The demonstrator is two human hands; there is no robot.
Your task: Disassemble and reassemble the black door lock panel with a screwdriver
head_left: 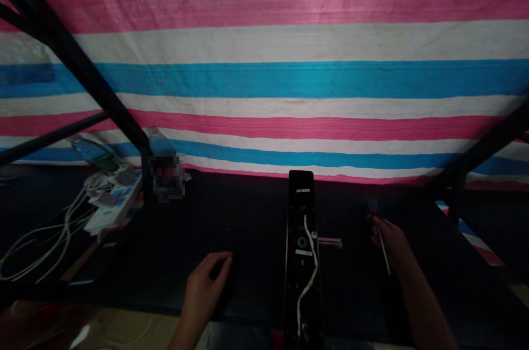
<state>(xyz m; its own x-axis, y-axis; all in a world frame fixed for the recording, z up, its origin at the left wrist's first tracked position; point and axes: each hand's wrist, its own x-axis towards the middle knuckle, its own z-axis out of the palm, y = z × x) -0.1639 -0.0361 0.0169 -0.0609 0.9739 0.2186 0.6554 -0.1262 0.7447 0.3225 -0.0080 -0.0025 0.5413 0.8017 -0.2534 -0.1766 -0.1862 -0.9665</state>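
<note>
A long black smart door lock panel [302, 278] lies on the black table, its far end pointing away from me. A white cable [316, 267] runs along its face, and a shiny lever handle [330, 242] juts out on the right. Right of the panel, my right hand [390, 237] is closed around a screwdriver [385, 253]; its reddish handle points away and its metal shaft toward me. Left of the panel, my left hand [206, 278] is low over the table, with a gap between thumb and fingers and nothing visible in it.
White cables [66, 234] and a white box [113, 209] lie at the left beside a dark flat object [97, 256]. A partly blurred bottle [161, 146] stands by the black frame post [146, 173]. Striped sheeting [289, 80] hangs behind the table; another frame bar [483, 151] slants at right.
</note>
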